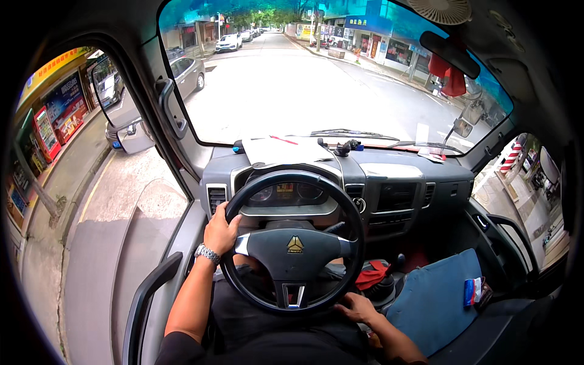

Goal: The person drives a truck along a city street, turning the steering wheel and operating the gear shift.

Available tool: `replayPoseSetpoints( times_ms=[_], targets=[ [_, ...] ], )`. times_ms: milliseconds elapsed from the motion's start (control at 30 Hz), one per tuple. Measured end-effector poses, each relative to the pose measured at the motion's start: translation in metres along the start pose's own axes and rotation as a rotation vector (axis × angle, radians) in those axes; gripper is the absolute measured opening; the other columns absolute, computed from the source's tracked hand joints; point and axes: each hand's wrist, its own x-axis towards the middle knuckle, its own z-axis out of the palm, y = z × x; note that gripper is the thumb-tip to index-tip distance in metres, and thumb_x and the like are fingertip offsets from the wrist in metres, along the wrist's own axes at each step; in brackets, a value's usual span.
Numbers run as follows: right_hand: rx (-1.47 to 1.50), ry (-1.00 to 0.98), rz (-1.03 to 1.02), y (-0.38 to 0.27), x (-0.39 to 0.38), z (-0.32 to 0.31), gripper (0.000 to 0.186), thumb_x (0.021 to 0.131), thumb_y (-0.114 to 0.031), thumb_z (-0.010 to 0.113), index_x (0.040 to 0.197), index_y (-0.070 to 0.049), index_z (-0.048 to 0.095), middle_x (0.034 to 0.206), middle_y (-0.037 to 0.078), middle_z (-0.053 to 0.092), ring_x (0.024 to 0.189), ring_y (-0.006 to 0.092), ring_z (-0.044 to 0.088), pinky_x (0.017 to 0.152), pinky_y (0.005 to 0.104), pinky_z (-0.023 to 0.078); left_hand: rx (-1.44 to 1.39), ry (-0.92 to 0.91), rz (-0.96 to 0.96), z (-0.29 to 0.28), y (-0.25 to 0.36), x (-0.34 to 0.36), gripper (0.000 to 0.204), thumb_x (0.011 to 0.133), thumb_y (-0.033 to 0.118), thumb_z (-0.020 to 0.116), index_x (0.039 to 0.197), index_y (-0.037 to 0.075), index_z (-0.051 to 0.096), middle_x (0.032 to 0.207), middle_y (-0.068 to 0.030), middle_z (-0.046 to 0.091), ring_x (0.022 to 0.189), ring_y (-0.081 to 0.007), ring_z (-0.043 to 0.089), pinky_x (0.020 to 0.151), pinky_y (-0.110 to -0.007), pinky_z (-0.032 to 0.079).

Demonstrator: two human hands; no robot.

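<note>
My left hand [221, 232] is wrapped round the left side of the black steering wheel [351, 213], thumb along its inner edge. A metal watch [208, 253] sits on that wrist. Low and to the right of the wheel, my right hand [360, 308] lies on my thigh, its fingers loosely apart and holding nothing visible. Just beyond it stands the gear lever [399, 260], with a red cloth [371, 275] at its base. Behind the wheel, the instrument panel [285, 193] shows a lit display.
White papers [286, 152] with a red pen lie on the dashboard. A blue pad [429, 301] covers the seat at right, bearing a small packet [471, 292]. Through the windshield, a grey car [187, 74] and white car [229, 42] stand at the road's left.
</note>
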Motion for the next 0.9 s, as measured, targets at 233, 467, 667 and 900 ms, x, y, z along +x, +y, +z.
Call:
replayPoseSetpoints(
  times_ms=[233,467,667,900],
  targets=[
    [-0.173,0.601,-0.144,0.039,0.056,-0.086,0.025,0.091,-0.031,0.077,0.096,-0.007,0.072,0.097,0.012,0.072,0.098,0.0347,0.067,0.086,0.0449,0.054,-0.028,0.054,-0.030,0.001,0.003,-0.019,0.054,0.099,0.036,0.070,0.143,0.009,0.053,0.119,-0.0253,0.073,0.108,-0.0464,0.070,0.092,-0.053,0.055],
    [-0.415,0.296,0.462,0.111,0.084,-0.140,0.046,0.090,-0.053,0.075,0.113,-0.013,0.081,0.111,0.014,0.078,0.111,0.0332,0.071,0.097,0.0442,0.056,0.010,0.087,-0.036,0.004,0.005,-0.026,0.051,0.100,0.035,0.069,0.142,0.009,0.053,0.118,-0.0253,0.073,0.109,-0.0464,0.070,0.093,-0.053,0.055],
    [-0.439,0.299,0.420,0.096,0.100,-0.133,0.043,0.092,-0.054,0.074,0.098,-0.013,0.086,0.095,0.017,0.079,0.096,0.0349,0.076,0.089,0.0454,0.060,-0.020,0.124,-0.101,0.001,-0.001,-0.040,0.054,0.100,0.035,0.069,0.143,0.007,0.053,0.121,-0.0270,0.072,0.110,-0.0474,0.069,0.094,-0.052,0.054],
    [-0.472,0.312,0.472,0.096,0.100,-0.135,0.045,0.092,-0.055,0.072,0.101,-0.014,0.085,0.095,0.016,0.080,0.097,0.0351,0.076,0.089,0.0458,0.060,-0.025,0.117,-0.124,0.003,-0.003,-0.051,0.054,0.103,0.034,0.067,0.143,0.002,0.050,0.121,-0.0298,0.071,0.111,-0.0488,0.069,0.095,-0.053,0.054]
  ],
)
